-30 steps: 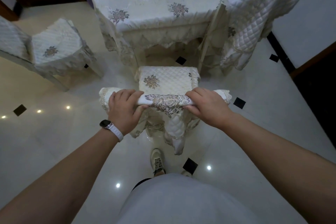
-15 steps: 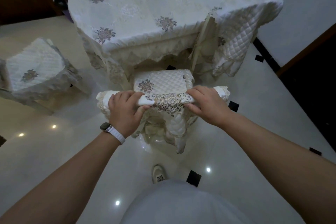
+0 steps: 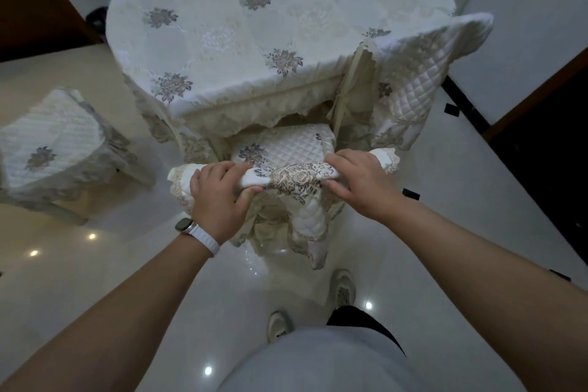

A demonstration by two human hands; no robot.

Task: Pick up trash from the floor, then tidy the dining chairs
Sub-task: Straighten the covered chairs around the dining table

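Observation:
A dining chair point(image 3: 283, 149) with a cream quilted cover stands in front of me, its seat partly tucked under the table's lace skirt. My left hand point(image 3: 219, 197) grips the left part of the chair's top rail. My right hand point(image 3: 359, 184) grips the right part of the same rail, fingers curled over it. A gold floral patch on the rail shows between the two hands. The round dining table point(image 3: 254, 29) wears a cream cloth with grey flowers. No trash shows on the floor.
A second covered chair point(image 3: 413, 79) sits pushed against the table's right side. A third covered chair point(image 3: 54, 153) stands apart at the left on the glossy tiled floor point(image 3: 445, 207). A dark doorway lies at the right edge. My shoes show below.
The chair has slid forward, its seat going further under the table's edge. I stepped closer with it, both hands keeping their grip on the rail.

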